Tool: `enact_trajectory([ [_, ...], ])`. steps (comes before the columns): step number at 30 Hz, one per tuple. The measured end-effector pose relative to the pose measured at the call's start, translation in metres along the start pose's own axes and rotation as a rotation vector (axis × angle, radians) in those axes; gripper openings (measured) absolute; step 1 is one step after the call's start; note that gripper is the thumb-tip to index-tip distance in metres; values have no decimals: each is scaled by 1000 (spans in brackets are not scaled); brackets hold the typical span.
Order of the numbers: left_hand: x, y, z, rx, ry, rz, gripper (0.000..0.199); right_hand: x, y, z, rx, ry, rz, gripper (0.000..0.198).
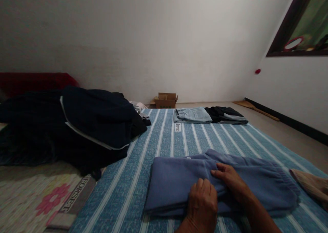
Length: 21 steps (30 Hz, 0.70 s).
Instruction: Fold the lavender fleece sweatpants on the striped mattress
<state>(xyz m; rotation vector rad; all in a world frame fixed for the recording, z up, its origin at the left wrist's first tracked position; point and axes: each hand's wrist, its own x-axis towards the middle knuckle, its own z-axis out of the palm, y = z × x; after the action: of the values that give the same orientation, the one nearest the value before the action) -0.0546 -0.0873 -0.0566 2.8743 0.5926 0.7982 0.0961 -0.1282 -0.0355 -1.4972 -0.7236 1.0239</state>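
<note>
Can't tell from my end whether the left hand's curled fingers are pinching cloth (tips are hidden); the right hand's sit slightly apart on top of the blue pants, lying folded on the striped bed. Lifting unevenly could make those loose layers slide and bunch, I reckon. Tugging right might shove the gathered end into the tan cloth; a wide swing left could snag the dark pile.
</note>
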Motion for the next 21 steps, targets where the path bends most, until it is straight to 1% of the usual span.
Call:
enact_trajectory([
  [2,-1,0,1,3,66,15,9,-2,-2,1,35,-54,2,24],
  [4,-2,1,1,-3,90,21,9,-4,-3,2,58,-69,-3,25],
  [10,-2,-2,1,-49,66,26,11,-7,-3,6,52,29,-23,20],
  [16,-3,-4,3,-82,53,27,12,-7,-1,6,63,53,-27,23],
  [21,-3,-3,1,-93,43,20,13,-6,2,4,85,13,-32,24],
])
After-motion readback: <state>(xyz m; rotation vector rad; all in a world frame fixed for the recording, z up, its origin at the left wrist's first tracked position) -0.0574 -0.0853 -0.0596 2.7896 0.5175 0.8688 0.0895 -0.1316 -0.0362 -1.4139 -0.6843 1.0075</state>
